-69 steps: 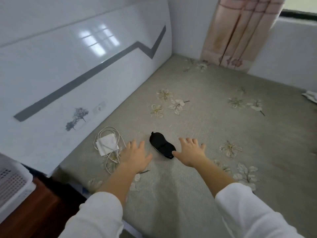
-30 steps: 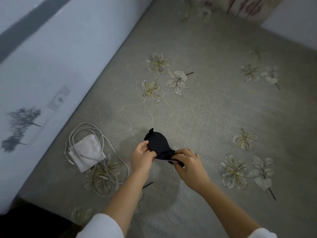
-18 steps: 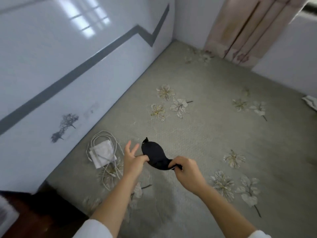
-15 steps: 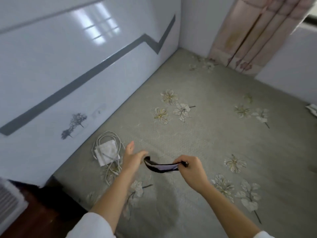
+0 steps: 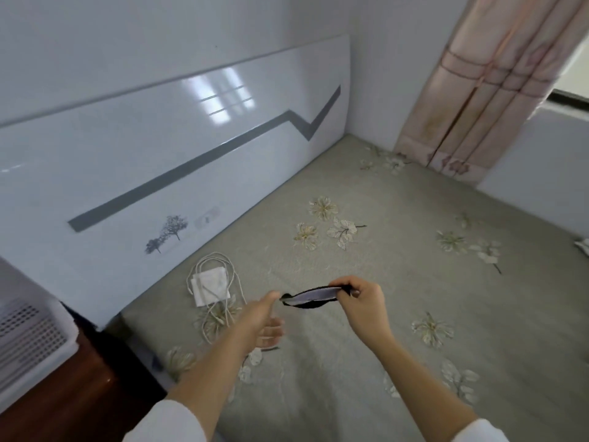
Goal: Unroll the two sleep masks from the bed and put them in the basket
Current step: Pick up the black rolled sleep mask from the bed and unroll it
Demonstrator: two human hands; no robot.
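Observation:
A black sleep mask (image 5: 314,297) with a pale lining is stretched out flat above the grey flowered bed (image 5: 398,282). My right hand (image 5: 363,303) pinches its right end. My left hand (image 5: 263,320) is at its left end, thumb tip against the mask, the fingers spread below it and not closed on it. The white perforated basket (image 5: 32,327) stands at the far left edge, beside the bed, only partly in view. No second black mask is visible.
A white folded cloth piece (image 5: 210,283) lies in loops of white cord near the glossy white headboard (image 5: 159,161). The basket rests on a dark wooden stand (image 5: 79,393). A pink curtain (image 5: 478,90) hangs at the far corner. A white object (image 5: 583,245) pokes in at the right edge.
Both hands picked the rolled mask up off the bed and pulled it out flat. Since half a second ago my left fingers have let go and dropped below its left end.

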